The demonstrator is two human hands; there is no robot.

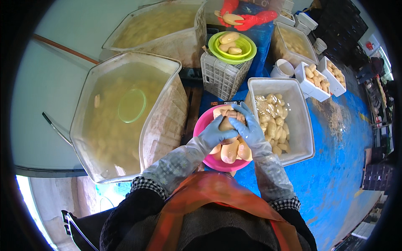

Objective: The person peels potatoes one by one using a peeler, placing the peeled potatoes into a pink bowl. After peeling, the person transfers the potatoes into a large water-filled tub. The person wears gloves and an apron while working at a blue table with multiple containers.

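Note:
Both my hands wear light blue rubber gloves and clear patterned sleeves. My left hand (213, 134) grips the left side of a pale, peeled-looking lotus root segment (228, 124). On its upper right side, my right hand (247, 124) closes round the same piece. Brownish matter shows at its upper end, between the hands. Below them is a pink plastic basin (205, 117) with several smooth, pale root pieces (230, 152), partly covered by my hands. To the right, a white tub (300, 125) holds many similar pieces under water.
Large tubs of murky water (160, 125) stand at left, one with a floating green lid or ring (132, 105). Ahead, a grey crate (220, 75) bears a green basket (212, 44). A co-worker's red-gloved hands (248, 22) hold another piece. White boxes (309, 86) and a bucket (282, 69) stand right.

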